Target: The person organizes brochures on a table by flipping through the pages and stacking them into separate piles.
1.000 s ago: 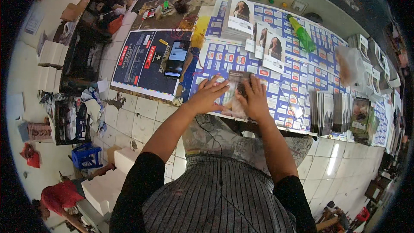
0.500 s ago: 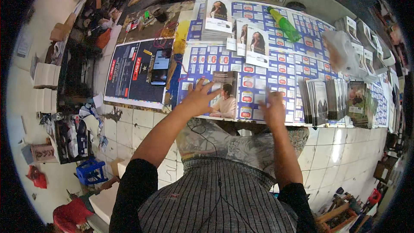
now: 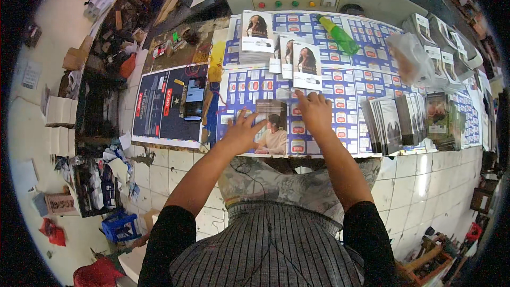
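Note:
A brochure (image 3: 274,137) with a dark top and a picture of a person in a pale top lies near the table's front edge. My left hand (image 3: 239,135) rests at its left side, fingers spread over that edge. Just past its upper right corner is my right hand (image 3: 317,114), palm down, index finger stretched forward and the others slightly bent. I make out nothing held in it. Beyond the hands, several white brochures with a long-haired person on the cover overlap in a row (image 3: 306,69), beside a taller stack (image 3: 257,34).
Blue-and-white printed sheets (image 3: 345,119) cover the table. Fanned brochures (image 3: 383,127) and a green-covered pile (image 3: 440,122) stand at the right, near a clear plastic bag (image 3: 411,58) and more stacks. A green bottle (image 3: 340,37) lies at the back. Left are a phone (image 3: 194,98) and a dark poster (image 3: 159,106).
My right hand has moved left and away from me, from the table's front edge to beside the brochure's upper corner. My left hand stays at the brochure's left side. The view has shifted slightly.

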Demonstrator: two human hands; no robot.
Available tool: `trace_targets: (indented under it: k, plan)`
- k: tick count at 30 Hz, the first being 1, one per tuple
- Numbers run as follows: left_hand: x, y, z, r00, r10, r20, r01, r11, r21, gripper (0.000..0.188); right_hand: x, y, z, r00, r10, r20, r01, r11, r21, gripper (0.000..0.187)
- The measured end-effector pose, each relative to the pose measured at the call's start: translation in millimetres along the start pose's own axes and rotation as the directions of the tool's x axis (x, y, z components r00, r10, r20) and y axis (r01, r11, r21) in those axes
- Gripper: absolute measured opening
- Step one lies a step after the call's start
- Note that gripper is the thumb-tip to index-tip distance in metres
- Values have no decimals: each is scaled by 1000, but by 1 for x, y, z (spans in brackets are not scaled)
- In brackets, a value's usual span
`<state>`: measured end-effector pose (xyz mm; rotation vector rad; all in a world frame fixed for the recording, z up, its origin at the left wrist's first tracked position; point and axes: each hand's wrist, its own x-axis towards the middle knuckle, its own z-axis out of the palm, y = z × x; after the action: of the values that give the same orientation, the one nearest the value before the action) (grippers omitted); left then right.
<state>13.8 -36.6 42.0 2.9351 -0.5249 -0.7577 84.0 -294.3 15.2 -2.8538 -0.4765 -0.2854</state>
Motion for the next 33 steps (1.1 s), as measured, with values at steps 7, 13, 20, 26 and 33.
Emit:
trace_targets:
  k: [7, 13, 20, 26, 33]
  plan:
    - [0, -2, -5, 1000, -17, 9, 17, 999, -36, 92, 12, -6, 8, 999, 51, -14, -51, 998, 38, 47]
    - [6, 7, -5, 999, -54, 3, 54, 998, -34, 90, 10, 3, -1, 995, -57, 81, 49, 994, 95, 49]
    - [4, 11, -6, 999, -37, -9, 38, 998, 41, 98, -55, 15, -23, 776, -562, 286, 515, 827, 225, 48]
    - [-3, 4, -7, 999, -33, -2, 33, 999, 24, 97, -52, 55, -48, 844, -315, 435, 225, 943, 246, 43]
    - [-13, -35, 43, 965, 105, -242, -125, 990, -71, 84, -60, -13, -27, 839, 247, 485, -538, 505, 675, 70]
